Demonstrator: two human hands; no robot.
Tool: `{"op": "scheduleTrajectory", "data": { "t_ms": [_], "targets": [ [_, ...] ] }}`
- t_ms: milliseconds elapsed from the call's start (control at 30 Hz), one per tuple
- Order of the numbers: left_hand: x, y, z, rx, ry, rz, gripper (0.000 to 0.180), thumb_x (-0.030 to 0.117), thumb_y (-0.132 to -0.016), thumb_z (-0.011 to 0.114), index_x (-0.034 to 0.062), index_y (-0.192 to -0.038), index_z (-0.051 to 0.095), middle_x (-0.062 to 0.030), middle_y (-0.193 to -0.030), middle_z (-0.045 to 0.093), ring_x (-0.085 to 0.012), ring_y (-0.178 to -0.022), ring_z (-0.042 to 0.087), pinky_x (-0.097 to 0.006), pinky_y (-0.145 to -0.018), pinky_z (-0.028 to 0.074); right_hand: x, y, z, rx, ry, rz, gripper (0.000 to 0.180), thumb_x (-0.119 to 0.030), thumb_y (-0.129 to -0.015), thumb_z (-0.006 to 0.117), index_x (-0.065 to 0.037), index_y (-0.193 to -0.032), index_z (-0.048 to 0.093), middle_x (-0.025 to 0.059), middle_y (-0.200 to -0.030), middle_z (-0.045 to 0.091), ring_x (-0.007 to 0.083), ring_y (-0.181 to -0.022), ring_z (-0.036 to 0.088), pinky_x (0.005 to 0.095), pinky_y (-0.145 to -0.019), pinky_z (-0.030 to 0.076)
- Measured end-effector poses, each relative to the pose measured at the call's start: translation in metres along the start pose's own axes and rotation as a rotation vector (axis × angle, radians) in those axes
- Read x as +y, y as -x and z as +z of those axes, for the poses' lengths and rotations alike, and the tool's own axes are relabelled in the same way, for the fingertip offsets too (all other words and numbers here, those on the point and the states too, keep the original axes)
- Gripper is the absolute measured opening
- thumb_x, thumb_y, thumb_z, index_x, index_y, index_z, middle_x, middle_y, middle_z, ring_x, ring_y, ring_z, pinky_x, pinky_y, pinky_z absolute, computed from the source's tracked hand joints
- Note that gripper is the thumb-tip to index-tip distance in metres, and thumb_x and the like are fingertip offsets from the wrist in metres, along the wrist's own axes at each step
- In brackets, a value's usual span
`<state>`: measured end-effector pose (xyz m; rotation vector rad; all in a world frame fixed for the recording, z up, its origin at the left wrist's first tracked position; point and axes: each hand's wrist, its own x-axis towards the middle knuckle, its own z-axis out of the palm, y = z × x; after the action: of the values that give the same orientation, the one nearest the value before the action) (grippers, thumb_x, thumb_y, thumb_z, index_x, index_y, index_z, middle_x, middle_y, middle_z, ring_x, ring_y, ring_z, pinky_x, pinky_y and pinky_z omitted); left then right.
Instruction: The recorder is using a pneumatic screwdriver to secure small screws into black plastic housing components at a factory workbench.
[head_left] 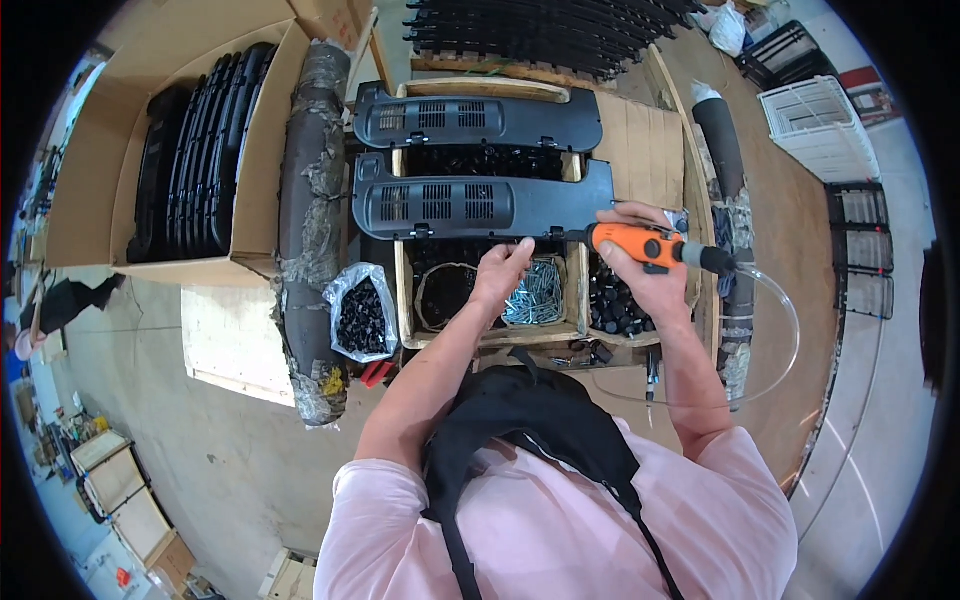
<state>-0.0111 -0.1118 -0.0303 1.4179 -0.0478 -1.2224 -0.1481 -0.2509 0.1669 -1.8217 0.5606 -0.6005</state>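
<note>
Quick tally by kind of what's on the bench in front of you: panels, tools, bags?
Black vented panels lying flat: 2
Orange powered screwdriver, in the right hand: 1
Clear bag of black parts: 1
Total: 4

Two matt black plastic vent panels [480,200] with slotted grilles lie across a bare, rough wooden tray [575,300]. The tray holds shiny silver metal screws [538,295] and dull black plastic caps [615,305]. The right hand [645,270] grips a smooth orange plastic screwdriver [640,243] with a clear, glossy plastic hose [785,320]. A crinkled clear plastic bag [362,315] sits beside plain brown cardboard boxes [255,150]. The floor is smooth grey concrete [200,440].
</note>
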Motion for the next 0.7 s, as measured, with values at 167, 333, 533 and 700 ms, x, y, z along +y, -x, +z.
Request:
{"op": "scheduleTrajectory", "data": {
  "t_ms": [167,333,533,700],
  "targets": [
    [-0.044,-0.012,-0.006,-0.14,-0.507,0.145,0.03,0.033,-0.102,0.064,0.0046,-0.107,0.071,-0.0079,-0.084,0.066,-0.0174,-0.074,0.061,-0.033,-0.069,0.05,-0.003,0.034,-0.02,0.077,-0.066,0.06,0.048,-0.003,-0.085,0.078,0.001,-0.128,0.056,0.0199,-0.12,0.072,0.023,-0.112,0.068,0.0386,-0.102,0.054],
    [-0.045,-0.012,0.022,-0.35,-1.233,0.245,0.033,0.026,-0.099,0.062,0.0046,-0.124,0.057,-0.0251,-0.108,0.072,-0.0431,-0.104,0.068,-0.052,-0.088,0.052,0.008,0.067,-0.037,0.142,-0.098,0.112,0.049,-0.004,-0.085,0.079,0.002,-0.128,0.055,0.0192,-0.119,0.072,0.0234,-0.111,0.068,0.0392,-0.102,0.053],
    [-0.055,-0.017,0.034,-0.365,-1.46,0.399,0.03,0.026,-0.1,0.061,0.0042,-0.119,0.055,-0.0236,-0.098,0.073,-0.0406,-0.093,0.072,-0.052,-0.08,0.056,0.011,0.085,-0.049,0.166,-0.13,0.144,0.051,-0.003,-0.085,0.077,0.001,-0.13,0.053,0.0189,-0.122,0.07,0.023,-0.113,0.067,0.0381,-0.103,0.052],
    [-0.057,-0.017,0.03,-0.398,-1.551,0.548,0.022,0.024,-0.101,0.057,0.0061,-0.114,0.06,-0.0205,-0.094,0.074,-0.0362,-0.091,0.074,-0.05,-0.076,0.058,0.012,0.087,-0.054,0.201,-0.162,0.169,0.052,-0.004,-0.085,0.078,0.001,-0.13,0.053,0.0187,-0.121,0.07,0.0231,-0.113,0.067,0.0383,-0.103,0.052]
  ]
}}
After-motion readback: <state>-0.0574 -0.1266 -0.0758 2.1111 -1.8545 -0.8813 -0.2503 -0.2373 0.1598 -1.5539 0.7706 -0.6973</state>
